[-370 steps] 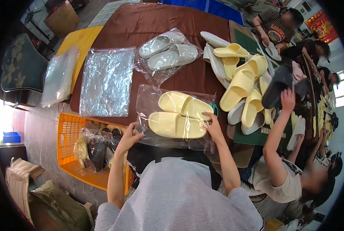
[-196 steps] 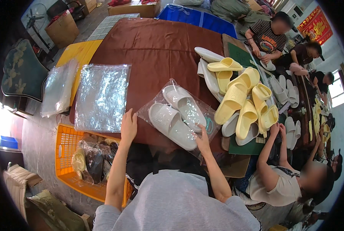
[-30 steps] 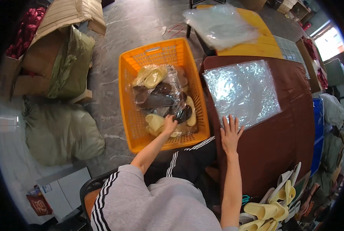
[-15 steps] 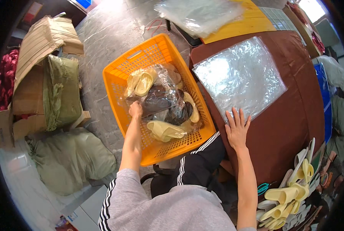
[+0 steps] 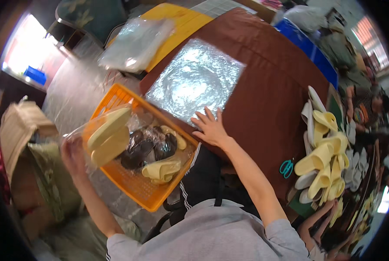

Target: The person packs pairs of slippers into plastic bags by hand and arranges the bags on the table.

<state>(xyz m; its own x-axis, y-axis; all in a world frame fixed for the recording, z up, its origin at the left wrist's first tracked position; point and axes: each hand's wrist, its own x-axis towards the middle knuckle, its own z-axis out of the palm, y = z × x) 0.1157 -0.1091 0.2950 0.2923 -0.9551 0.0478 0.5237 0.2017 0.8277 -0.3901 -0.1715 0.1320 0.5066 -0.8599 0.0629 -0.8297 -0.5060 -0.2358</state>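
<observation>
My left hand (image 5: 74, 152), smeared by motion, grips a clear plastic bag with a pair of pale yellow slippers (image 5: 109, 135) in it, raised over the left side of an orange plastic crate (image 5: 153, 203). Inside the crate lie bagged dark slippers (image 5: 138, 152) and more yellow ones (image 5: 160, 170). My right hand (image 5: 212, 130) rests with its fingers spread, its tips at the near corner of a stack of clear plastic bags (image 5: 203, 71) and its palm by the edge of the brown-covered table (image 5: 264, 113).
Teal-handled scissors (image 5: 286, 168) lie near yellow slippers (image 5: 320, 156) piled at the table's right. Another person's arms (image 5: 318, 219) reach in there. More clear bags (image 5: 135, 43) lie on a yellow board (image 5: 172, 21). Cardboard boxes (image 5: 29, 119) and a greenish sack (image 5: 55, 174) stand at left.
My left hand has lifted the bagged yellow slippers up and left from the crate. My right hand stays spread by the bag stack. The view has turned toward the right.
</observation>
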